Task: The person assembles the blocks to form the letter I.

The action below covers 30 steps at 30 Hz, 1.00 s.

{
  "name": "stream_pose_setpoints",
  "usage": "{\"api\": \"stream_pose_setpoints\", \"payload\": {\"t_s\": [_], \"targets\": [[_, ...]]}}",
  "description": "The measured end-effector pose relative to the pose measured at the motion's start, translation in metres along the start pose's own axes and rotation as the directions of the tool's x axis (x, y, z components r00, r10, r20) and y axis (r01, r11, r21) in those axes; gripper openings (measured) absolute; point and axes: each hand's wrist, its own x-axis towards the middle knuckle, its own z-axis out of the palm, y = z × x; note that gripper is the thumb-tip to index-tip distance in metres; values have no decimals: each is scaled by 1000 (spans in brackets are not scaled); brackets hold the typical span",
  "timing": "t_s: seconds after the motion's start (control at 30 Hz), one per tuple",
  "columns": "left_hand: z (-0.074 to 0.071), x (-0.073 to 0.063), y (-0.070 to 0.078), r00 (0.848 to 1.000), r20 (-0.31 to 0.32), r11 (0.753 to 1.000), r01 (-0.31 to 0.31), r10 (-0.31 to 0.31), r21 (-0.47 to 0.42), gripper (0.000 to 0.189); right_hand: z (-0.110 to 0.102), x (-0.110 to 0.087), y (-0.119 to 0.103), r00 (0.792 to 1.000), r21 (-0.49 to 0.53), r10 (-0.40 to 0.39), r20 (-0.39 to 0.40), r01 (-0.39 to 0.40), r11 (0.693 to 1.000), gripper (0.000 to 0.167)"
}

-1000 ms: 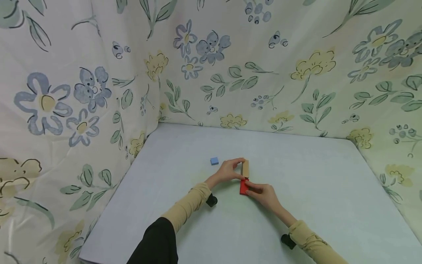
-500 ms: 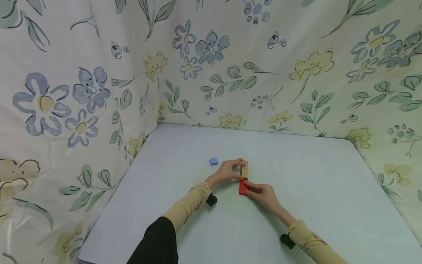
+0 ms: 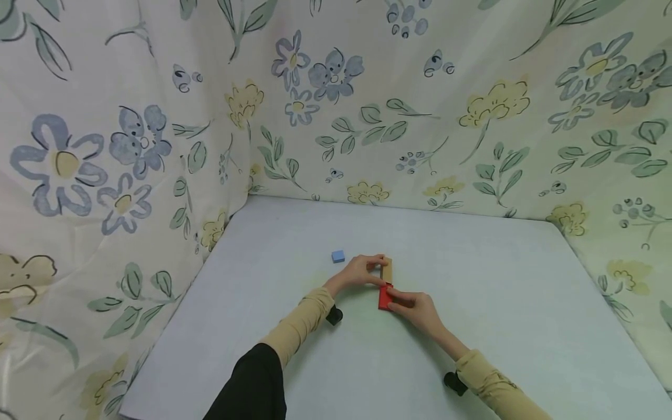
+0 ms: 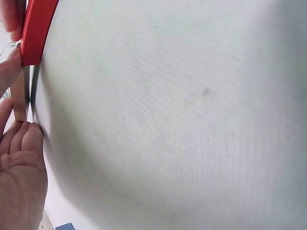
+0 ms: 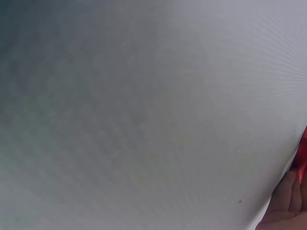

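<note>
In the head view a long tan block (image 3: 387,270) and a red block (image 3: 384,298) lie end to end on the white table. My left hand (image 3: 358,272) spans the tan block, fingers at its far end and thumb near the joint with the red one. My right hand (image 3: 420,310) pinches the red block between thumb and fingers. In the left wrist view the red block (image 4: 38,33) meets the tan piece (image 4: 18,98), with a dark grey strip (image 4: 34,88) beside it. Only a sliver of the red block (image 5: 302,155) shows in the right wrist view.
A small blue block (image 3: 338,256) lies left of my left hand. Black wrist devices (image 3: 334,315) sit under both forearms. A flowered cloth (image 3: 394,105) hangs behind and along the sides of the white table (image 3: 499,280).
The head view has drifted slightly, so the scene sits a little further left. Both hands keep the same hold on the blocks.
</note>
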Motion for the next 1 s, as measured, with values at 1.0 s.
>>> {"api": "stream_pose_setpoints", "payload": {"t_s": [1.0], "targets": [[-6,6,-8,997,82,1000,-3,6,-31,50,0,1,3,999,38,-28,16,27,999,38]]}}
